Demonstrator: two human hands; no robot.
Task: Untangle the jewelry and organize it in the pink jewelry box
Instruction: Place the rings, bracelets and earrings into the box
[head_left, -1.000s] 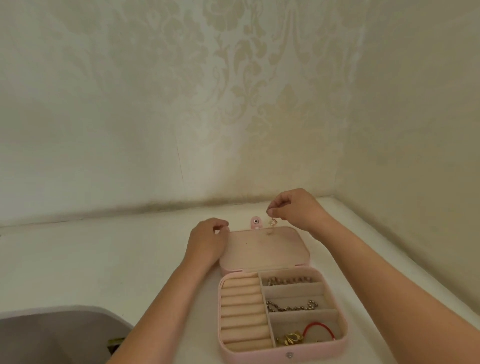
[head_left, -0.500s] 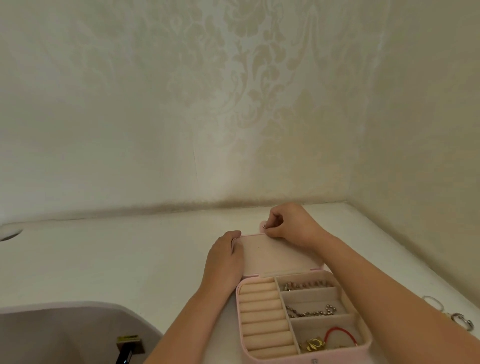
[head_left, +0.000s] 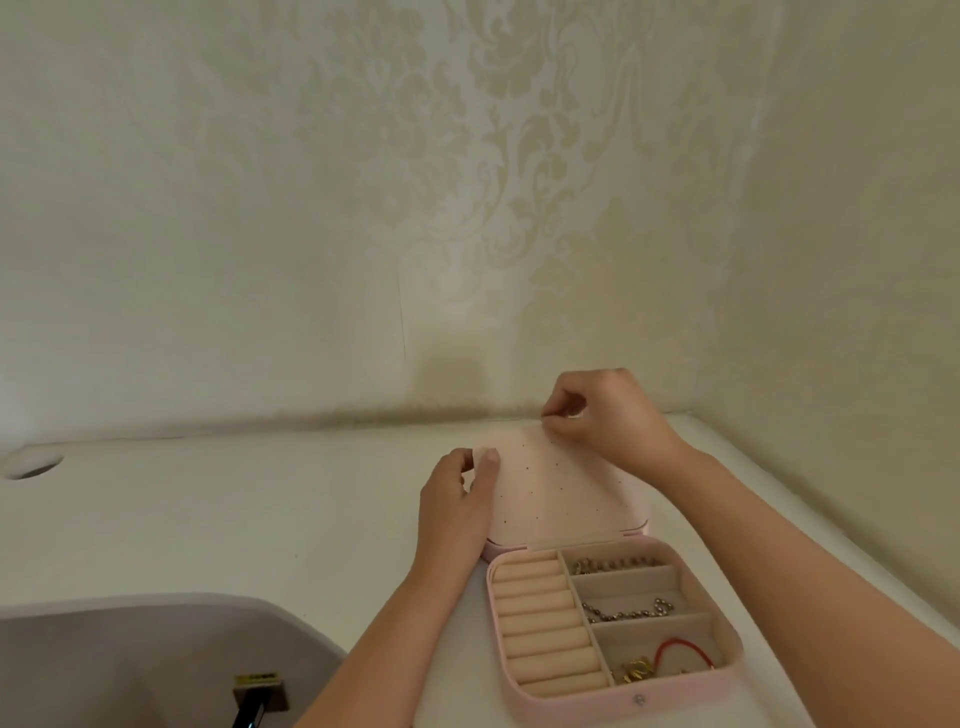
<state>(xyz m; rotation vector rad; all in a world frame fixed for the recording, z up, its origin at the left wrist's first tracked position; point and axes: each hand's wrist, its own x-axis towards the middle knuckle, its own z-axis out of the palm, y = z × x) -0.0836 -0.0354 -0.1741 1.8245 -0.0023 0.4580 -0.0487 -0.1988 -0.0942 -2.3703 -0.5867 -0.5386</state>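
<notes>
Pinching lid (head_left: 561, 493): left hand (head_left: 454, 501), right hand (head_left: 608, 415).

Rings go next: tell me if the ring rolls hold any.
No, the ring rolls in the pink jewelry box show no rings.
</notes>
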